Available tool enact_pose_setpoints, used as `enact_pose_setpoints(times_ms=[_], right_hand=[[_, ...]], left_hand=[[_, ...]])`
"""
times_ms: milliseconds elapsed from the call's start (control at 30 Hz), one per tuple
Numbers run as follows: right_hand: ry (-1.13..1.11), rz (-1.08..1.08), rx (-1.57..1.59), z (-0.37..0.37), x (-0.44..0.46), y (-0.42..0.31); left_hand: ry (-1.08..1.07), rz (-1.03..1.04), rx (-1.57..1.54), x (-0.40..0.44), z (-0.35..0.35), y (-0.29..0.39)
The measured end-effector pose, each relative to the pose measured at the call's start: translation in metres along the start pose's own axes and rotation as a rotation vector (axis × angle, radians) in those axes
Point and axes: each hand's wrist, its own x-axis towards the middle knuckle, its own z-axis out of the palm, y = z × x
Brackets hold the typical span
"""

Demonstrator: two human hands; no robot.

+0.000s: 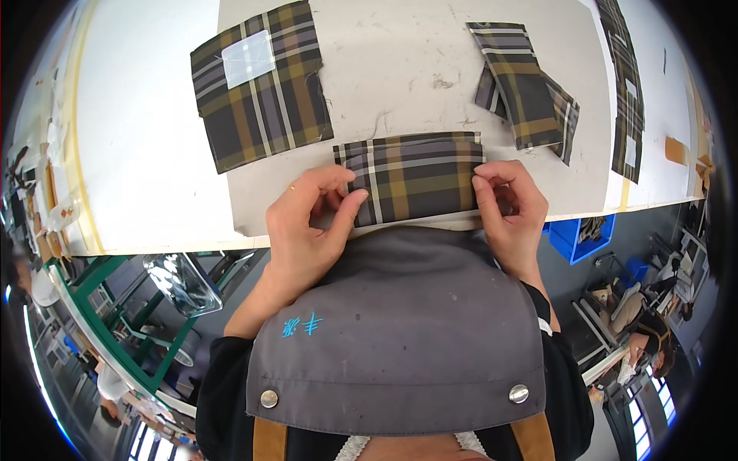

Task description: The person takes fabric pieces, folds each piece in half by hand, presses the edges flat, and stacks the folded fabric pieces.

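A folded plaid fabric piece [415,180] in dark grey, olive and white lies at the table's near edge, directly in front of me. My left hand [311,219] pinches its left edge between thumb and fingers. At the opposite edge, my right hand [511,207] grips the same piece with thumb and fingertips. Beyond my left hand lies a larger plaid fabric panel [269,107] with a pale translucent patch [248,59] on it. Two narrow plaid strips cross each other beyond my right hand, the upper strip [519,84] covering part of the lower one [567,115].
A grey-beige board [384,69] covers the middle of the white table [146,154]. Along the right runs a long plaid strip [626,100] with white patches. Below the table's right edge sits a blue bin [580,246]. Other people [649,338] are in the background.
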Motion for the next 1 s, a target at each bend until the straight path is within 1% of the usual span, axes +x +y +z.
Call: enact_pose_setpoints(times_ms=[33,100,167,233,433,500,667,733,833,867,1000], right_hand=[[0.008,-0.036,-0.046,0.001,0.002,-0.001],[-0.005,-0.024,-0.064,0.001,0.003,-0.007],[-0.017,-0.014,-0.084,0.001,0.004,-0.009],[-0.028,-0.053,-0.135,0.001,0.006,-0.008],[-0.018,-0.039,-0.153,0.001,0.007,-0.009],[-0.020,-0.029,-0.152,0.000,0.007,-0.010],[-0.033,-0.054,-0.136,0.002,0.009,-0.007],[-0.048,-0.015,-0.167,0.000,0.009,-0.010],[-0.062,-0.025,-0.179,0.000,0.010,-0.012],[-0.080,0.017,-0.168,-0.001,0.010,-0.015],[-0.079,0.017,-0.174,0.000,0.010,-0.016]], left_hand=[[-0.004,-0.001,-0.003,0.001,0.000,0.000],[0.019,0.072,0.087,0.005,0.000,0.003],[0.022,0.075,0.098,0.006,0.001,0.004],[0.023,0.080,0.108,0.007,0.002,0.006],[0.001,0.071,0.117,0.012,0.001,0.008],[-0.003,-0.002,0.122,0.014,0.000,0.012],[0.005,-0.002,0.120,0.015,0.003,0.009],[-0.001,-0.002,0.122,0.014,0.002,0.009],[0.018,0.012,0.109,0.012,0.004,0.007],[0.005,0.012,0.121,0.013,0.003,0.007],[-0.003,0.003,0.097,0.012,0.003,0.006]])
